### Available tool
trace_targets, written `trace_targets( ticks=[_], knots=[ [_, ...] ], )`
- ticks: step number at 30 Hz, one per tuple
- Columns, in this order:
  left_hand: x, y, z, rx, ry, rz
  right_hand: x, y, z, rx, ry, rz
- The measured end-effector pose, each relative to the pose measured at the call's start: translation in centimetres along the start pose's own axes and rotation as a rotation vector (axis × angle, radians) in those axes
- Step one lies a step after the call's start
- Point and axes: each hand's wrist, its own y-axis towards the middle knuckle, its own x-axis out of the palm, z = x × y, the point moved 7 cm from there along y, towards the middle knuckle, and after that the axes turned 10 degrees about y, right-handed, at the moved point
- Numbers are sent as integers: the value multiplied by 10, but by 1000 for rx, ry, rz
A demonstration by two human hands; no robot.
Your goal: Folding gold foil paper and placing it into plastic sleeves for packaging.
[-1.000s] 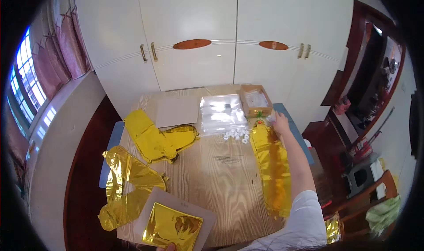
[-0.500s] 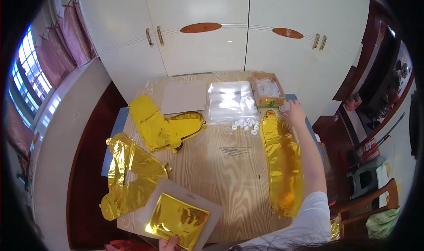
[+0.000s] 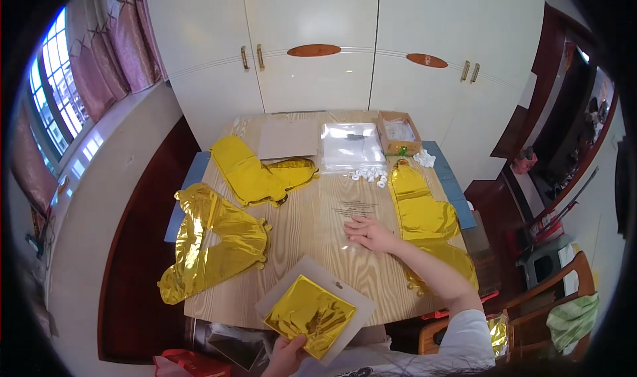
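My left hand [image 3: 286, 356] grips a grey cardboard sheet [image 3: 363, 309] with a folded gold foil balloon [image 3: 312, 314] lying on it, thumb on top of the foil. The card is tilted at the table's near edge. My right hand [image 3: 370, 234] rests with fingers stretched on a clear plastic bag [image 3: 342, 212], which lies flat on the table and bears small dark print. Flat gold foil balloons lie around: one at the near left [image 3: 229, 239], another at the far left [image 3: 244, 175], and one on the right [image 3: 424, 209], partly under my right forearm.
Toward the back of the wooden table [image 3: 292, 224] lie grey cardboard sheets [image 3: 287, 139] and a stack of clear bags [image 3: 352, 148]. Small white rings [image 3: 371, 175] are scattered before them. A cardboard box [image 3: 399, 147] and crumpled white material [image 3: 424, 158] sit at the back right. A wooden chair [image 3: 577, 281] stands to the right.
My right hand has come back from beside the box to the clear bag mid-table. My left hand has shifted right with the card and folded balloon. The whole view has also shifted.
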Motion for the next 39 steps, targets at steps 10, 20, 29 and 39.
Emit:
trace_targets(
  ticks=[10, 20, 29, 39],
  knots=[
    [26, -19, 18, 65, -28, -73, 3, -20, -53, -47, -17, 98],
    [20, -5, -8, -142, 53, -42, 24, -37, -77, -144, -105, 260],
    [29, -4, 3, -165, -46, 10, 27, -37, -114, -204, -359, 263],
    [30, -7, 6, -172, -80, 18, 40, -32, -101, -112, -374, 163]
  ],
)
